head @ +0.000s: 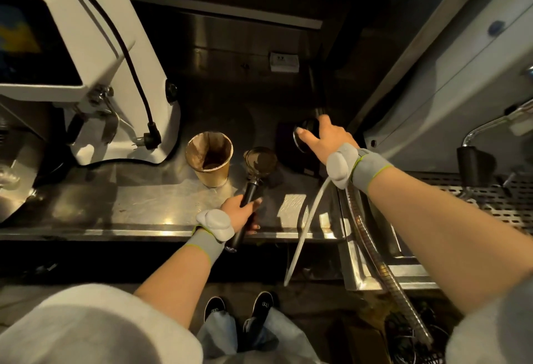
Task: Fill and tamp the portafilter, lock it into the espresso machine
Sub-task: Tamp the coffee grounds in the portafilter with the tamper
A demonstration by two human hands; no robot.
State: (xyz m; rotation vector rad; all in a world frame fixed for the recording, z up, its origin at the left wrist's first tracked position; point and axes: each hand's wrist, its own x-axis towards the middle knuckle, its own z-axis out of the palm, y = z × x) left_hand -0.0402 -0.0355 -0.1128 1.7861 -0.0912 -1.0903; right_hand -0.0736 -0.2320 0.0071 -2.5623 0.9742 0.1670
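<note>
Head view: left hand [240,213] wraps portafilter [259,161] handle, basket resting on tabletop [144,199]; right hand [326,140] curls over tamper [308,127]. Both likely rigid, heavy metal; grounds loose, keep level.

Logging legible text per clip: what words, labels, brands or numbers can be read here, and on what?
No text is readable.
Small white tag, far back: dark marks, too blurred.
Screen on the white machine: blue and yellow blur, no letters.
Shoes: small emblems, no legible words.
</note>
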